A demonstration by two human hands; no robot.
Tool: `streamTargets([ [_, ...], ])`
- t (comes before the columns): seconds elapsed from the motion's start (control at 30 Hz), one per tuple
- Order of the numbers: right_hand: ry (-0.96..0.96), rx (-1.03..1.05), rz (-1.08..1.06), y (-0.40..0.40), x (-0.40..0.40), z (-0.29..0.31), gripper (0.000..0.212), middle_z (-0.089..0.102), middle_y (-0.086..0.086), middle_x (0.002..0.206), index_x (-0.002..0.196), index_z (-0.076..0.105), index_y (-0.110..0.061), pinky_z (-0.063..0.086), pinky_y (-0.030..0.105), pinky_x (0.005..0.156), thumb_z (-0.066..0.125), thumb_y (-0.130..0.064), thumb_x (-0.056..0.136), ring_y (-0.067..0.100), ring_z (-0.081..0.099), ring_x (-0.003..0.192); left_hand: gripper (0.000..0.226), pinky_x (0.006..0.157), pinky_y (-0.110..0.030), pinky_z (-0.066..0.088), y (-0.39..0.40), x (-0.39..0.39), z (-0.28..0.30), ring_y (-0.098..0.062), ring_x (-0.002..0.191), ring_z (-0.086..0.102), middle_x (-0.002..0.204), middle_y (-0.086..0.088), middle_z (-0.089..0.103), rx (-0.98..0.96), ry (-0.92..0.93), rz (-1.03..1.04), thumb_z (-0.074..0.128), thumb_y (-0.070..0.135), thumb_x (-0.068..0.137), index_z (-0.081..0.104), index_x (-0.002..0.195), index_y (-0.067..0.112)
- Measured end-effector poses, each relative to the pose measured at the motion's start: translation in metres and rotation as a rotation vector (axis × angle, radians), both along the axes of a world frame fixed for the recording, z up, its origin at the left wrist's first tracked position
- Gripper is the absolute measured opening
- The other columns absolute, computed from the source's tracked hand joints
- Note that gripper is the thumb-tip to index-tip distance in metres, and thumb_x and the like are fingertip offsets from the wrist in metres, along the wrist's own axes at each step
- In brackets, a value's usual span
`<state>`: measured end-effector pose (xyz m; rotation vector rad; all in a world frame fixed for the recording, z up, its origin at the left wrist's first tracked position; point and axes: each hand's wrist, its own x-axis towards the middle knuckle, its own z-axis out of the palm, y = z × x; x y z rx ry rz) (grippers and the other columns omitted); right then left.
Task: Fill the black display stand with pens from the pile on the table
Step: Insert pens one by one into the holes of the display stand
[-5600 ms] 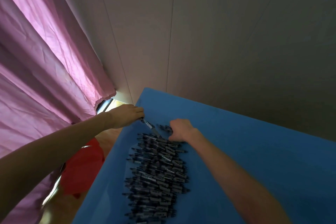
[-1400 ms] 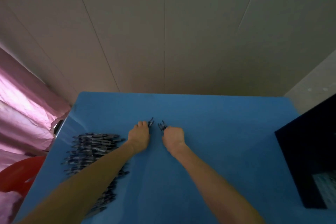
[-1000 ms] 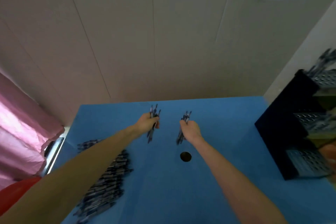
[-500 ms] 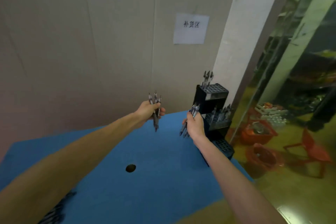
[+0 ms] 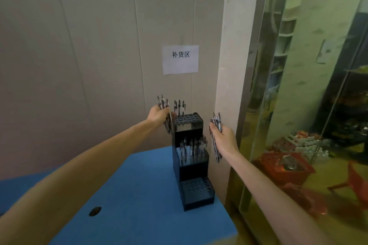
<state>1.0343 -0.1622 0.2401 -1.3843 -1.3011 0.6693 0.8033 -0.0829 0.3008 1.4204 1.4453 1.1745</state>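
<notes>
A black three-tier display stand (image 5: 191, 169) rises at the right end of the blue table (image 5: 139, 205). Three pens (image 5: 179, 106) stick out of the top tier's far edge, and several pens (image 5: 194, 146) fill the middle tier. The bottom tier's holes look bare. My left hand (image 5: 158, 115) grips a bundle of pens (image 5: 164, 105) just left of the top tier. My right hand (image 5: 224, 137) grips another bundle of pens (image 5: 216, 137) upright, to the right of the stand at middle-tier height. The pile of pens is out of view.
A round hole (image 5: 95, 211) marks the tabletop near its front left. A paper sign (image 5: 180, 59) hangs on the wall behind the stand. A pillar (image 5: 229, 85) and glass panel (image 5: 308, 105) stand close on the right, with red crates (image 5: 284, 167) beyond.
Both hands took up bundles of pens at the pile, then swung right with my view. They now flank the stand, raised higher than half a second ago.
</notes>
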Motion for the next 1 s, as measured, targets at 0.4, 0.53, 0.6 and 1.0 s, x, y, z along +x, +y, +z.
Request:
streamTargets([
  [0.4,-0.068,0.104,-0.019,0.092,0.044,0.049,0.014,0.073,-0.001,0.086,0.091,0.068,-0.018,0.051,0.023,0.066,0.073,-0.031,0.091,0.019,0.072,0.081,0.023,0.059,-0.025,0.042,0.058,0.052,0.049,-0.009,0.066,0.059,0.092,-0.001,0.076,0.185,0.224,0.054,0.041,0.021,0.107,0.050,0.124,0.008],
  [0.53,-0.120,0.133,-0.022,0.137,0.041,0.061,0.013,0.073,-0.006,0.087,0.096,0.070,-0.019,0.050,0.024,0.067,0.071,-0.032,0.093,0.013,0.070,0.082,0.021,0.060,-0.022,0.043,0.093,0.058,0.048,-0.010,0.069,0.059,0.096,-0.002,0.076,0.202,0.269,-0.001,0.043,0.023,0.107,0.049,0.124,0.010],
  [0.6,-0.182,0.147,-0.032,0.158,0.038,0.065,0.016,0.072,-0.007,0.086,0.097,0.071,-0.021,0.056,0.033,0.070,0.068,-0.036,0.095,0.014,0.068,0.077,0.020,0.061,-0.023,0.045,0.109,0.061,0.046,-0.005,0.062,0.055,0.097,0.000,0.076,0.213,0.281,-0.035,0.047,0.024,0.106,0.052,0.122,0.012],
  [1.0,-0.583,0.255,0.249,0.248,0.042,0.057,0.022,0.067,0.003,0.086,0.104,0.066,-0.010,0.033,0.014,0.053,0.059,-0.031,0.102,0.008,0.050,0.060,0.016,0.047,-0.018,0.044,0.151,0.085,0.015,-0.004,0.053,0.053,0.078,0.003,0.072,0.161,0.199,-0.123,0.063,0.019,0.099,0.060,0.112,0.010],
])
